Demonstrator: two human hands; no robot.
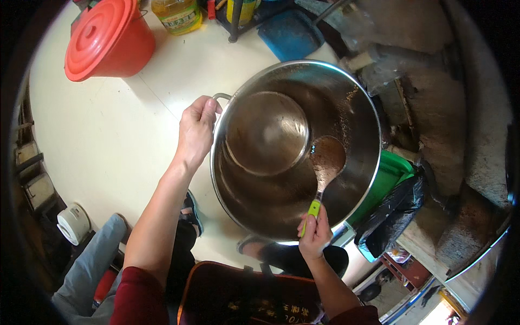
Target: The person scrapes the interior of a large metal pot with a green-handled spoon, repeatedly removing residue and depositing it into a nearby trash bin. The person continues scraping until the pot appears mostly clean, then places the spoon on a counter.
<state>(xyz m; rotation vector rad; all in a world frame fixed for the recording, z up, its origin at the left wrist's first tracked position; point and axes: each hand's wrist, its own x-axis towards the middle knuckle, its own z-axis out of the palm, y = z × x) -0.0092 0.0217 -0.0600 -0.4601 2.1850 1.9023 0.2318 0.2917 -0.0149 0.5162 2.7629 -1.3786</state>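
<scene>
A large, deep stainless steel pot (264, 134) is tilted so that its mouth faces me. My left hand (200, 128) is closed around the metal loop handle (222, 96) on the pot's left side. In my right hand (315, 231), at the pot's near rim, is the lime green handle of a metal rice scoop (327, 159). Its broad, brown-looking head lies inside the pot, close to the wall right of the round bottom. Small food bits or residue (352, 93) cling to the upper right inner wall.
A red lidded bucket (140, 48), an oil bottle (178, 18) and a blue dustpan (290, 34) stand beyond the pot. Right of it are a green bin (375, 191) and black plastic bag (392, 215). Another person's denim-clad leg (93, 248) is at lower left.
</scene>
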